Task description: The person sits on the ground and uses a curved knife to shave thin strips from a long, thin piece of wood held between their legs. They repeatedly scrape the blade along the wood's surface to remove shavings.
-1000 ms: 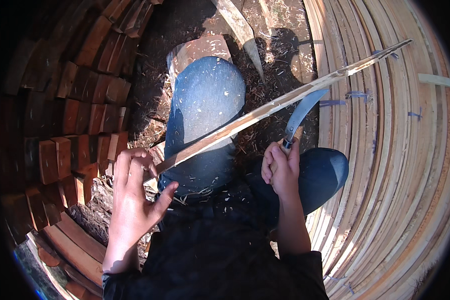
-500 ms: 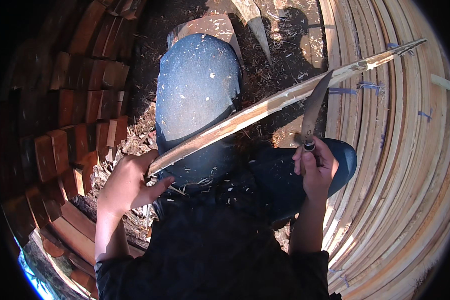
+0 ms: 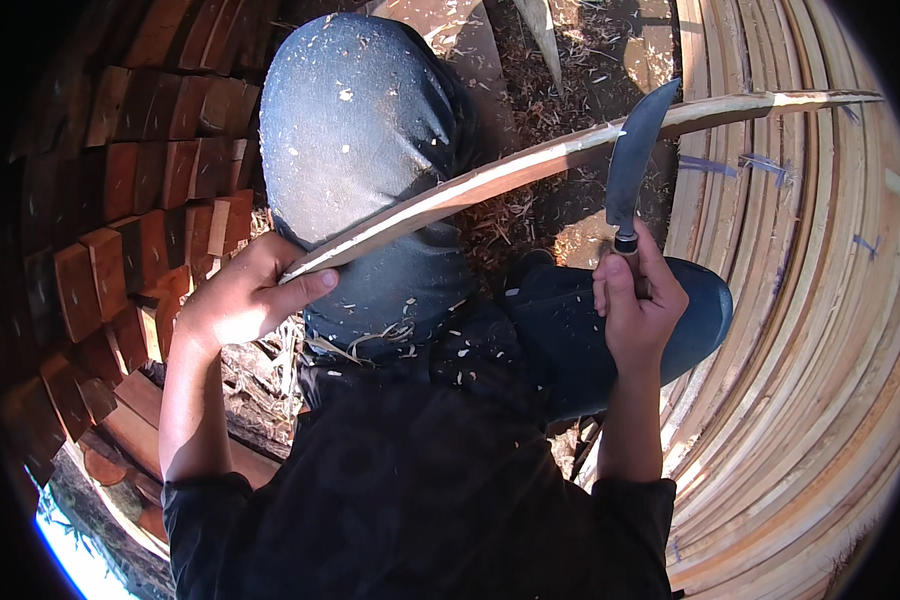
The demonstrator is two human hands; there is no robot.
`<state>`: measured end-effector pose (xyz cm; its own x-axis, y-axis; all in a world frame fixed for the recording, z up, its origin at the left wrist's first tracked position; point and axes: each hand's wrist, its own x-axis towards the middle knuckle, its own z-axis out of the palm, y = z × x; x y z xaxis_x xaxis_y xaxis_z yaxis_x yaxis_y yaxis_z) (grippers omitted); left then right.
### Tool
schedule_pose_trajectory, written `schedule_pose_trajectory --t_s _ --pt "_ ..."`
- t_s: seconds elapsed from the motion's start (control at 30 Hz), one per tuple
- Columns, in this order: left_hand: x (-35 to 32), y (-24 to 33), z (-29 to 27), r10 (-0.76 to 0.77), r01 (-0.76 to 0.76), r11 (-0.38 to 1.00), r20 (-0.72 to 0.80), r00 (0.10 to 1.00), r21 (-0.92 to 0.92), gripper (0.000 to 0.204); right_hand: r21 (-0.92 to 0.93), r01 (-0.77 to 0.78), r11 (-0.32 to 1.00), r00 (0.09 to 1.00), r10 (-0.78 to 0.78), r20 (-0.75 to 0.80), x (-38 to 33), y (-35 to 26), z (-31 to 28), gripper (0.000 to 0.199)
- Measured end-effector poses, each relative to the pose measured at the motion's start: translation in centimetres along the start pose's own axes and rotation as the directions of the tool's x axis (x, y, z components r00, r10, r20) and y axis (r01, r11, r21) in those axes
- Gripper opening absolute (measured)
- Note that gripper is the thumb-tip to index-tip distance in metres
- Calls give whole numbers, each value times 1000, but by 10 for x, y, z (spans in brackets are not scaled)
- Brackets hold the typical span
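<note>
A long wooden strip (image 3: 490, 178) runs slantwise from my left hand across my raised knee, its far end over the stacked slats at the right. My left hand (image 3: 260, 287) grips its near end, the thumb lying along the edge. In my right hand (image 3: 638, 296) is a knife (image 3: 634, 160) with a dark, curved blade, held by its handle. The blade points up and away, its upper part overlapping the strip in view; whether it touches the wood I cannot tell.
Long pale slats (image 3: 770, 330) lie stacked at my right, some with purple ties. Cut wood blocks (image 3: 105, 265) form a stack at my left. Shavings litter the ground (image 3: 530, 220) and my jeans (image 3: 355, 120). A pointed wood piece (image 3: 542, 40) lies ahead.
The strip has turned over in my left hand, showing a pale edge and browner side. My left hand has risen a little. The knife's blade has turned, its face now darker.
</note>
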<state>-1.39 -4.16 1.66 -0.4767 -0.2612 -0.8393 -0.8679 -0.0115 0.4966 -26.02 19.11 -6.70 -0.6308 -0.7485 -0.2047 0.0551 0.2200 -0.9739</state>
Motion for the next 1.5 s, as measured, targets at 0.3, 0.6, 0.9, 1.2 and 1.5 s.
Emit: schedule_pose_trajectory --t_s 0.3,0.6,0.9,1.2,1.5 --pt "4 -12 11 43 -48 998 -106 993 -50 38 131 24 991 998 -32 53 15 0 -9 37" --pt "8 -4 16 22 -26 999 -103 994 -41 33 31 25 999 983 -30 182 19 4 -11 36" --pt "9 -2 19 66 -69 997 -127 990 -20 31 32 130 991 987 -132 90 19 3 -8 39" --pt "8 1 21 76 -80 996 -141 987 -26 29 48 33 998 994 -37 101 26 4 -31 40" --pt "10 -1 18 81 -85 996 -113 990 -31 27 288 26 957 999 -33 20 34 1 -24 36"
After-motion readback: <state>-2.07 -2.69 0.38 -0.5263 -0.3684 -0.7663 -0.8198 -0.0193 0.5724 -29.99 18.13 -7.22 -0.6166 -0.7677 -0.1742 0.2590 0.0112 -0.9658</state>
